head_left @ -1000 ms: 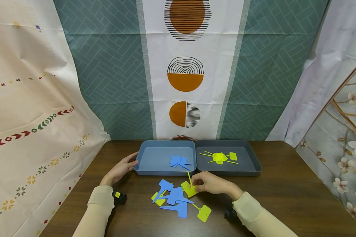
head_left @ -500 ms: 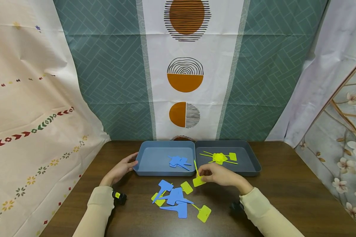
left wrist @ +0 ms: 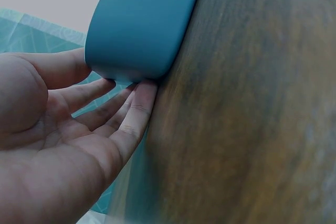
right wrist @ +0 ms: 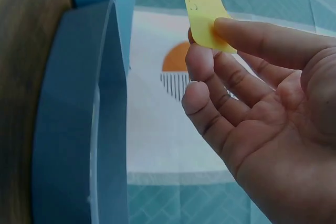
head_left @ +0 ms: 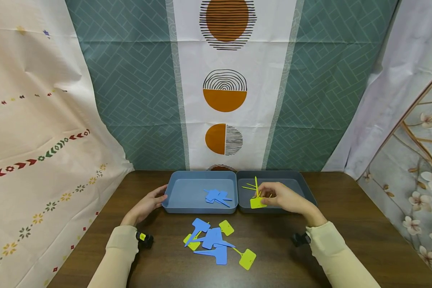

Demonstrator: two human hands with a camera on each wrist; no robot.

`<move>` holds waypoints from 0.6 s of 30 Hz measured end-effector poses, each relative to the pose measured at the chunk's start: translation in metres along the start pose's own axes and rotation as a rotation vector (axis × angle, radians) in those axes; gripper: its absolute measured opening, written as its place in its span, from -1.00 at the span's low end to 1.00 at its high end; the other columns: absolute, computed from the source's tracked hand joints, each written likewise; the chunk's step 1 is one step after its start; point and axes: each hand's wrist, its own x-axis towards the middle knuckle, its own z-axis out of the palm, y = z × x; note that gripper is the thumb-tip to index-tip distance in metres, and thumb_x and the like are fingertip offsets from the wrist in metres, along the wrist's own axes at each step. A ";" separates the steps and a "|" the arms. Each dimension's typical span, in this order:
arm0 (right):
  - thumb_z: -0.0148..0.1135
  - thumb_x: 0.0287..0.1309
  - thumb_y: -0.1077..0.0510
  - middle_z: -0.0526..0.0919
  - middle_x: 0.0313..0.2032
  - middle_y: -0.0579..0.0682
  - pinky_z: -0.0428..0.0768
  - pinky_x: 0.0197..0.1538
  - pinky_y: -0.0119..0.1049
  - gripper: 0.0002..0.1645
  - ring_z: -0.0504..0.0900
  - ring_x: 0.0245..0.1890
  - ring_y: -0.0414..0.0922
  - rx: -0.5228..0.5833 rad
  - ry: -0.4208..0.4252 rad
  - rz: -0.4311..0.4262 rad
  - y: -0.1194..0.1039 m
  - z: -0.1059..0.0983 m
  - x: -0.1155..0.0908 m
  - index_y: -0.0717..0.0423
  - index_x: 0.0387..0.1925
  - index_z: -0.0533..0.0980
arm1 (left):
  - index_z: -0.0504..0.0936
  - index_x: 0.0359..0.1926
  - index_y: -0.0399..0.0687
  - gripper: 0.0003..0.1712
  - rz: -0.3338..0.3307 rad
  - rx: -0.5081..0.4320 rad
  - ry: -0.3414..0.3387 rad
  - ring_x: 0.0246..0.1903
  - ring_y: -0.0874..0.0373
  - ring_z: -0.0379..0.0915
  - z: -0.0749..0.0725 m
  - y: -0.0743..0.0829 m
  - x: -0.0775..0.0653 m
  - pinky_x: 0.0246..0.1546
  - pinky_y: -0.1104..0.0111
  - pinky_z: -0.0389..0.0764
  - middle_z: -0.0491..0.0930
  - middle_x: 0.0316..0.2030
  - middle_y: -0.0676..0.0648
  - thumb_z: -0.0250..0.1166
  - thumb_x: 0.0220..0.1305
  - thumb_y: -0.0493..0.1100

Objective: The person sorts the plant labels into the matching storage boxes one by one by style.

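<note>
In the head view my right hand (head_left: 286, 198) is over the dark grey tray (head_left: 306, 206) and pinches a yellow plant label (head_left: 257, 203) with its stem pointing up. The right wrist view shows the yellow label (right wrist: 205, 17) between thumb and fingertips. My left hand (head_left: 147, 205) rests its fingers against the left end of the blue tray (head_left: 183, 192); the left wrist view shows thumb and fingertips touching the tray's end wall (left wrist: 139, 30). Several blue plant labels (head_left: 217, 197) lie in the blue tray. Yellow labels in the grey tray are largely hidden behind my right hand.
A loose pile of blue labels (head_left: 212, 239) lies on the brown table (head_left: 158, 268) before the trays. Yellow labels (head_left: 247, 259) lie among and beside it, one (head_left: 227, 227) near the blue tray. Patterned cloths (head_left: 223, 100) hang behind.
My right hand has lifted the yellow plant label from beside the pile and carried it right and away from me, over the grey tray. My left hand has stayed at the blue tray.
</note>
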 end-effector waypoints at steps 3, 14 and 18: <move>0.33 0.34 0.30 0.69 -0.22 0.04 0.62 -0.20 -0.33 -0.82 0.62 -0.25 -0.04 -0.024 0.028 0.005 -0.001 -0.007 -0.003 0.20 -0.06 0.59 | -0.13 0.65 -0.28 -0.29 0.007 0.006 0.002 0.53 -0.36 -0.01 -0.001 0.001 0.000 0.50 -0.18 0.11 -0.09 0.58 -0.43 -0.07 0.68 -0.21; 0.27 0.40 0.29 0.70 -0.17 0.09 0.68 -0.11 -0.28 -0.83 0.64 -0.19 0.04 -0.035 0.103 -0.010 0.005 -0.020 -0.008 0.22 -0.02 0.61 | -0.13 0.65 -0.29 -0.27 0.025 0.018 -0.011 0.53 -0.36 -0.03 0.002 0.002 -0.003 0.50 -0.18 0.11 -0.10 0.59 -0.43 -0.05 0.68 -0.20; 0.26 0.41 0.30 0.70 -0.17 0.16 0.69 -0.11 -0.26 -0.82 0.65 -0.21 0.05 -0.049 0.115 -0.002 0.011 -0.028 -0.006 0.24 -0.01 0.61 | -0.14 0.65 -0.31 -0.27 0.033 0.018 -0.016 0.53 -0.39 -0.05 0.001 0.003 -0.003 0.50 -0.21 0.09 -0.13 0.59 -0.45 -0.05 0.68 -0.20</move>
